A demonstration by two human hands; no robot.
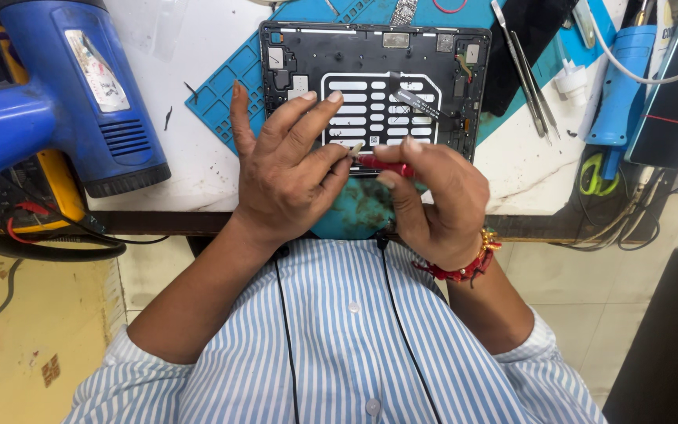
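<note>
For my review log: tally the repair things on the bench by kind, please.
Opened tablet frame: 1
Blue heat gun: 1
Blue work mat: 1
Metal tweezers: 1
Red-handled tool, held by both left hand and right hand: 1
Total: 5

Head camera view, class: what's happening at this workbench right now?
A person in a striped shirt is working over an opened tablet frame lying on a blue repair mat. The right hand grips a small red-handled tool, and the left hand pinches its pale tip, both at the frame's near edge. A blue heat gun rests to one side, and tweezers lie on the other.
</note>
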